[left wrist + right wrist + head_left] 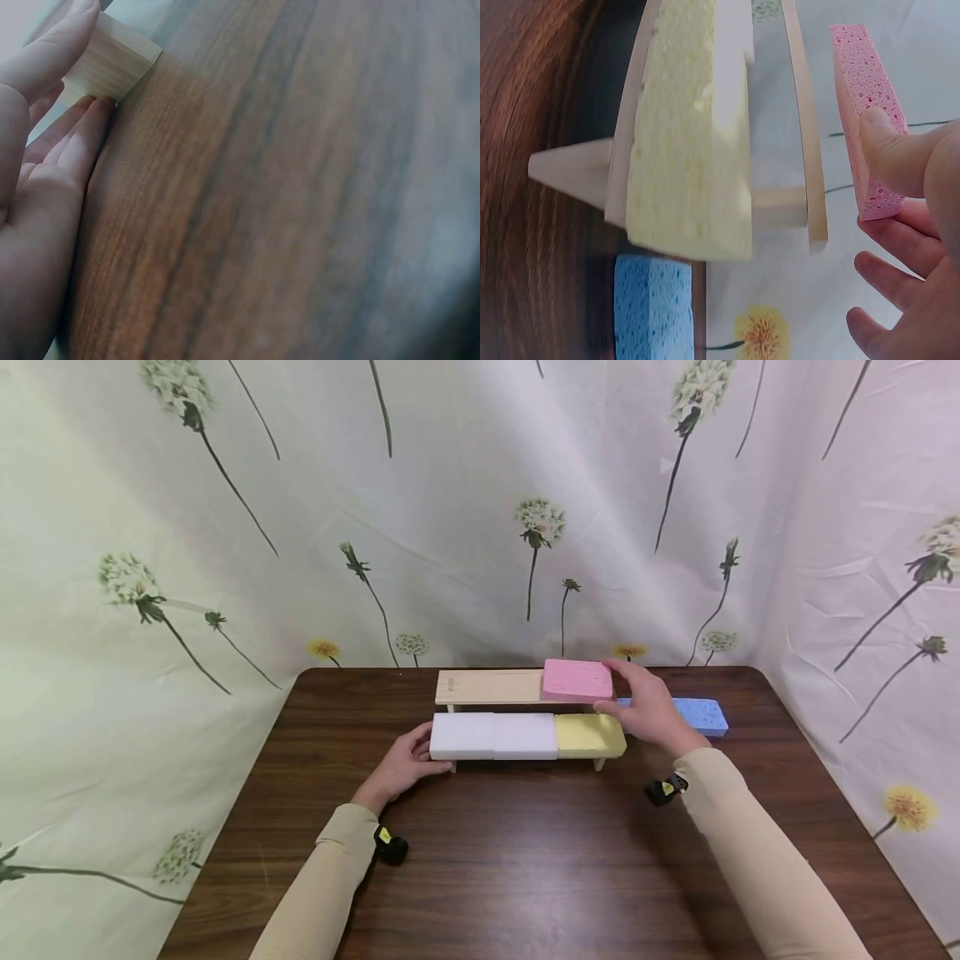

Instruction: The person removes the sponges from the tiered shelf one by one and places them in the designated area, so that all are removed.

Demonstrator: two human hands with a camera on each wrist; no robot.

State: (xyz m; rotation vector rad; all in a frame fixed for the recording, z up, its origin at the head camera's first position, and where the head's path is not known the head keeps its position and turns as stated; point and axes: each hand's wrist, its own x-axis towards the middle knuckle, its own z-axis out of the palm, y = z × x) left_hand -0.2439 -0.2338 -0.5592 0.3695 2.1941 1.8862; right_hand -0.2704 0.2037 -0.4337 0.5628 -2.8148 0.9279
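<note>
Beige sleeves (757, 852) fill the lower part of the head view, one rising from the bottom left and one from the bottom right, each with a small black wrist camera (391, 846) strapped below the cuff. Under them spreads the dark brown wooden table (525, 877), which takes up the lower half of the frame, backed by a pale cloth printed with dandelions (450, 510) across the whole upper half.

At the frame's centre stands a light two-tier wooden rack (487, 687). Its lower front tier carries a long white foam block (493, 736) on the left and a yellow rectangular sponge (590, 735) touching it on the right. On the upper rear tier, at its right end, lies a pink rectangular sponge (577, 680). A blue rectangular sponge (701, 716) lies flat on the table to the right of the rack, partly hidden behind the right hand.

The right hand (649, 707) is just right of centre; its thumb (891, 154) presses the pink sponge's near face and the fingers curl round its right end, gripping it. The left hand (405, 766), left of centre, has its fingers (79, 139) lying straight and relaxed against the rack's pale wooden leg (112, 64) at the left end of the lower tier, thumb over the top, touching rather than clasping it.
</note>
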